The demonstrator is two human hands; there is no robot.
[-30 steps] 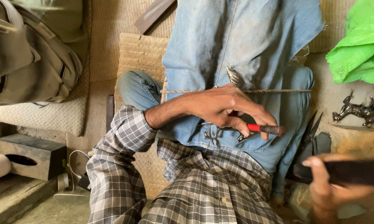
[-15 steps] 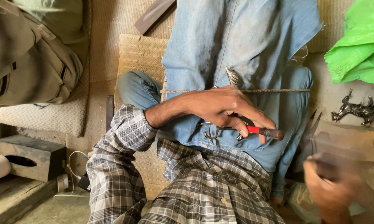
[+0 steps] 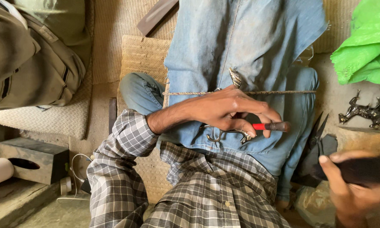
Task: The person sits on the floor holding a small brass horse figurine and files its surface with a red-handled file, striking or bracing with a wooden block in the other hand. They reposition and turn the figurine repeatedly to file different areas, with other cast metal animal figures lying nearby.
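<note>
Gripping red-handled tool unchanged, left hand; right hand now clasps dark object.

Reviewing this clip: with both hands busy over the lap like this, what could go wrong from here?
1. The left hand pins a small metal figure on the denim cloth while gripping a red-handled tool; a slip might jab the leg beneath.
2. The right hand holds a dark, blurred object near the lower right, beside shears; reaching without looking might meet their points.
</note>
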